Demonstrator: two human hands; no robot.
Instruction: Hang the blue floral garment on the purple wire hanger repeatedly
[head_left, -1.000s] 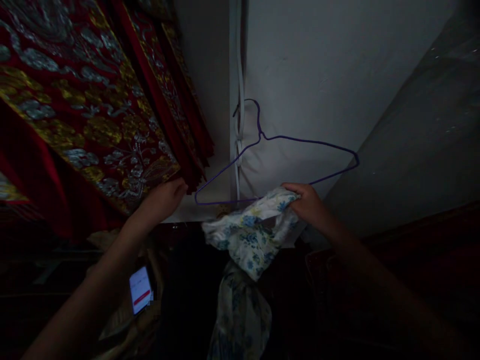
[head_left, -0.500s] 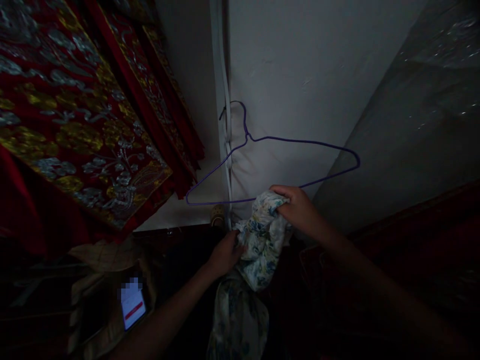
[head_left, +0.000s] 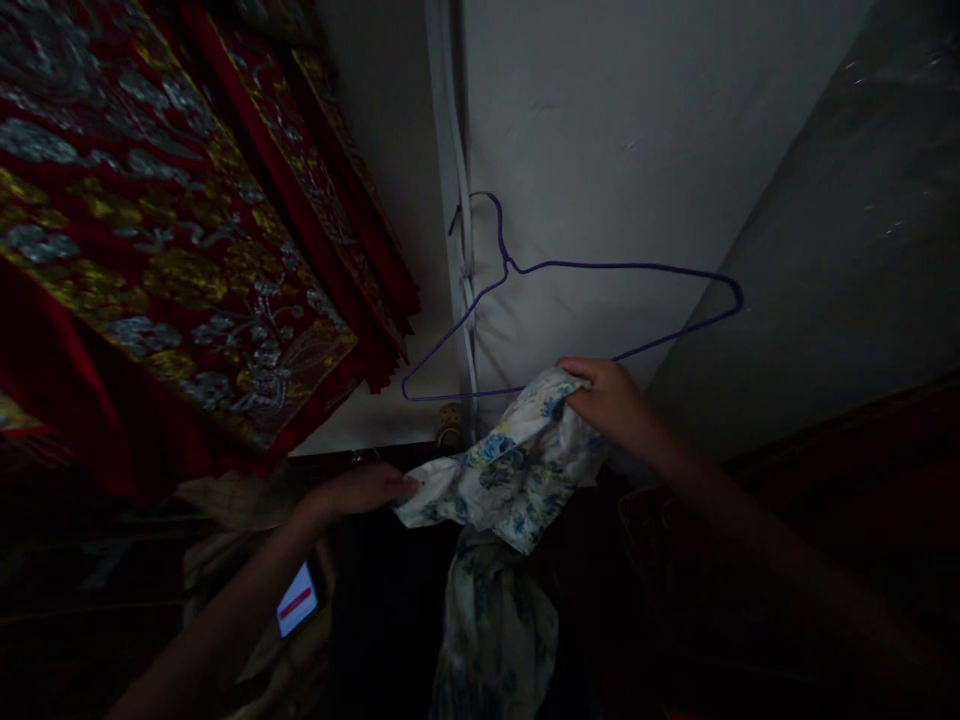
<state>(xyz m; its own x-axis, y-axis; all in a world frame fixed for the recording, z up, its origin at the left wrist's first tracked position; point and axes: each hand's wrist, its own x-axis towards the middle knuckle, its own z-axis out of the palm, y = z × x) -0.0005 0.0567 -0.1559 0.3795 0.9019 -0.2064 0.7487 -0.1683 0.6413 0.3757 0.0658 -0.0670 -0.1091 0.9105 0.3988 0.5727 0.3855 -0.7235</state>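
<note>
A white cloth garment with blue and green flowers (head_left: 517, 470) is bunched between my hands. My right hand (head_left: 611, 400) is closed on its upper edge, close to the lower bar of a purple wire hanger (head_left: 622, 265). To the left, my left hand (head_left: 367, 488) pinches a corner and holds that side stretched out. The cloth hides the middle of the hanger's bar; whether it lies over the bar or in front of it I cannot tell. More flowered fabric (head_left: 495, 640) hangs below in shadow.
The hanger hooks on a pale strap (head_left: 454, 130) against a white wall (head_left: 637, 130). Red embroidered cloth (head_left: 225, 250) hangs at the left. A lit phone (head_left: 298, 600) lies low at the left, partly behind my forearm. A clog-like shoe (head_left: 449, 425) stands by the wall. Plastic-like sheeting (head_left: 847, 230) covers the right.
My left hand has moved left with a corner of the garment, drawing the cloth out wider. My right hand keeps its grip near the hanger. The view has shifted slightly.
</note>
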